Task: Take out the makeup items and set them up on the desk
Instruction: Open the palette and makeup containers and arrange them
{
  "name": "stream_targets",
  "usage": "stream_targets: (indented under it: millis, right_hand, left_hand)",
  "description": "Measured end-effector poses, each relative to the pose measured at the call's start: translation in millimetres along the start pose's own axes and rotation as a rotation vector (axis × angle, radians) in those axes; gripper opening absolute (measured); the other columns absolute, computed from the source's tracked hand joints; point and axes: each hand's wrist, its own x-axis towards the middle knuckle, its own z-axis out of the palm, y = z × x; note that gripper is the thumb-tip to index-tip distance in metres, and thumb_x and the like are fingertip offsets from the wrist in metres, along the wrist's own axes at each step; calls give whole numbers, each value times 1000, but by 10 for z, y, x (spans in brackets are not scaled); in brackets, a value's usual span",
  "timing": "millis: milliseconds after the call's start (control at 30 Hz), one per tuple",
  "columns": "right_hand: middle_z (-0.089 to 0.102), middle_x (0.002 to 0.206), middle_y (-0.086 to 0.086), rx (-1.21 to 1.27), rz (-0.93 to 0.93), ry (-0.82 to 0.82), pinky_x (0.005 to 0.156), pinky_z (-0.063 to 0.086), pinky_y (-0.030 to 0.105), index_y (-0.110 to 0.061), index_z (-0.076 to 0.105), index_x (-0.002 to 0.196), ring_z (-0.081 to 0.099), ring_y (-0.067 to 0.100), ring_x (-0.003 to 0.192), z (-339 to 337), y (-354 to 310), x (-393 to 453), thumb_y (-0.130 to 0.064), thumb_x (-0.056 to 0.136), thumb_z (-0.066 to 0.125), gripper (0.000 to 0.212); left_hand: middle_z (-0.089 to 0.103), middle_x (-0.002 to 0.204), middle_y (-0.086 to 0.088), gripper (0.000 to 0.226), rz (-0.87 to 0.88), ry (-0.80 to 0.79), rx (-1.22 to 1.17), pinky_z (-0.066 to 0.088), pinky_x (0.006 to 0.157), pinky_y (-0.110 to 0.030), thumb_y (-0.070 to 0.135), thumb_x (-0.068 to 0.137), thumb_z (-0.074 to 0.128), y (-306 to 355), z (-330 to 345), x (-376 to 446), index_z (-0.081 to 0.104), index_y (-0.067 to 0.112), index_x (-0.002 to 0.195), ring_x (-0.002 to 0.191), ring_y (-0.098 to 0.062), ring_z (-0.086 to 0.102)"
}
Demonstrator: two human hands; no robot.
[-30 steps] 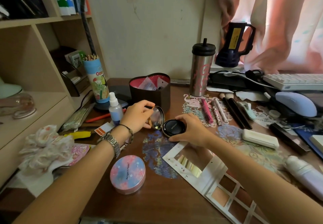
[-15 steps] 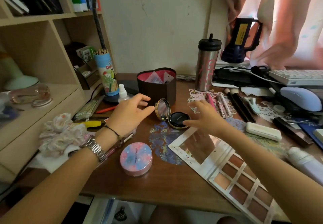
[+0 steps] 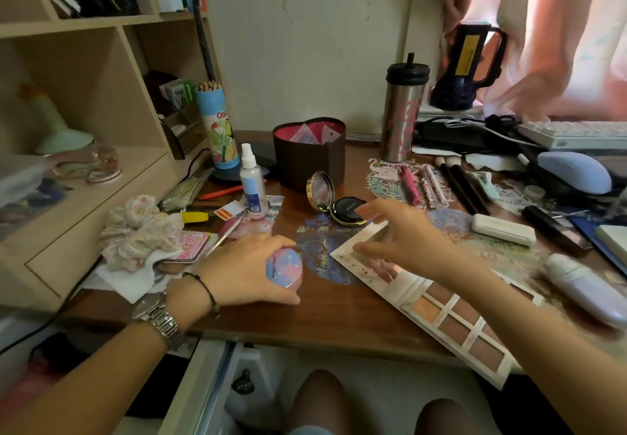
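My left hand (image 3: 247, 268) is closed around a round pink-and-blue compact (image 3: 284, 268) near the desk's front edge, tilting it up on its side. My right hand (image 3: 403, 234) hovers with fingers spread above the mirror end of an open white eyeshadow palette (image 3: 451, 319). Just beyond its fingertips a black-and-gold compact (image 3: 346, 208) lies open, its mirror lid (image 3: 320, 191) standing up. Behind that stands a dark heart-shaped box (image 3: 305, 163) with packets inside. Brushes and pencils (image 3: 451, 186) lie in a row at the right.
A spray bottle (image 3: 252, 183), a pencil tube (image 3: 217, 125) and scrunchies (image 3: 142, 227) crowd the left by the shelf unit. A steel tumbler (image 3: 402, 112), keyboard (image 3: 576, 134), white case (image 3: 504, 232) and lilac bottle (image 3: 583, 293) fill the back and right. An open drawer (image 3: 210, 390) sits below the desk edge.
My left hand left the black compact's lid, came back toward me and took hold of the pink-and-blue compact. My right hand let go of the black compact and drew back over the palette.
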Motion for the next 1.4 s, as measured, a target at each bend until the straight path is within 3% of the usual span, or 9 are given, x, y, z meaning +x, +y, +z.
stream_targets:
  millis: [233, 500, 633, 767, 933, 1133, 1300, 1400]
  right_hand:
    - [54, 122, -8, 48, 30, -21, 89, 45, 24, -28, 47, 128, 51, 6, 108, -13, -63, -168, -40, 75, 75, 61]
    - [40, 137, -16, 139, -47, -91, 97, 36, 19, -30, 31, 141, 40, -1, 119, -46, -226, -298, -51, 63, 79, 94]
    - [44, 126, -24, 259, -79, -52, 90, 40, 11, -37, 32, 132, 43, -8, 112, -46, -276, -307, -48, 63, 81, 85]
    - [48, 123, -19, 298, -61, 35, 88, 50, 25, -32, 36, 131, 50, 0, 109, -83, -230, -323, -45, 63, 82, 84]
    - [56, 116, -13, 306, -102, 94, 81, 52, 22, -25, 43, 127, 57, 3, 103, -116, -170, -354, -34, 64, 84, 76]
    - [59, 113, -12, 296, -63, 105, 81, 54, 26, -22, 44, 122, 60, 3, 100, -112, -86, -360, -37, 58, 86, 78]
    - [62, 104, -8, 261, -70, 178, 69, 48, 11, -16, 46, 112, 60, 1, 89, -38, -93, -364, -31, 57, 87, 70]
    - [59, 99, -5, 196, -96, 245, 64, 44, 9, -15, 46, 108, 58, 3, 83, 35, -100, -351, -32, 57, 86, 68]
  left_hand:
    - [51, 125, 11, 77, -13, 64, -110, 46, 95, -34, 59, 59, 76, 46, 5, 30, 45, 35, 125, 112, -12, 49]
    - [51, 110, 19, 64, 49, 256, -526, 46, 76, -16, 52, 63, 77, 461, -148, 111, 49, 38, 119, 106, -5, 50]
    - [52, 114, 16, 68, 67, 318, -588, 52, 89, -32, 53, 64, 75, 677, -102, 191, 46, 37, 124, 109, -8, 52]
    - [54, 120, 15, 67, 91, 351, -622, 51, 93, -35, 54, 66, 75, 774, -31, 272, 45, 41, 124, 113, -9, 53]
    - [52, 118, 18, 63, 159, 290, -669, 48, 91, -25, 53, 69, 72, 866, 12, 280, 45, 42, 125, 112, -4, 50]
    - [53, 123, 17, 64, 230, 172, -690, 48, 79, -14, 50, 69, 73, 847, 5, 295, 44, 43, 126, 111, -3, 54]
    - [51, 102, 32, 54, 188, 204, -666, 49, 82, -19, 68, 49, 70, 845, 69, 395, 46, 62, 96, 104, -5, 58]
    - [57, 93, 25, 45, 156, 239, -676, 45, 70, -13, 61, 65, 70, 880, 68, 378, 49, 50, 103, 90, 2, 58]
